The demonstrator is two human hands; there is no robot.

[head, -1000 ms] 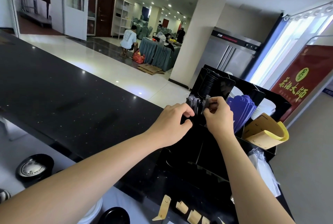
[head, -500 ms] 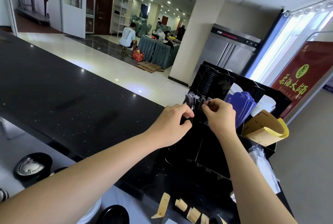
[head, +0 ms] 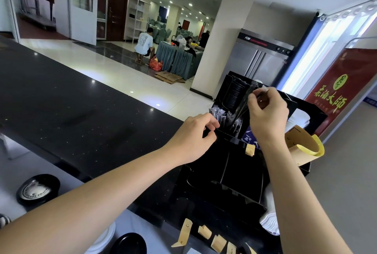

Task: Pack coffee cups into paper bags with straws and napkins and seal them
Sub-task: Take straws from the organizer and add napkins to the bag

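We have the organizer [head: 234,174] sitting on the counter [head: 71,114], at its right end. Wrapped straws [head: 226,119] stand in its rear compartment, lids [head: 234,94] stacked just behind them. Right of the organizer sits the tape roll [head: 306,147]. Paper tabs [head: 204,232] line the counter's near edge; two cups [head: 37,189] stand below at left.

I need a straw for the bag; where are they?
Head view, right of centre: wrapped straws stand in the black organizer, between the left hand and right hand.
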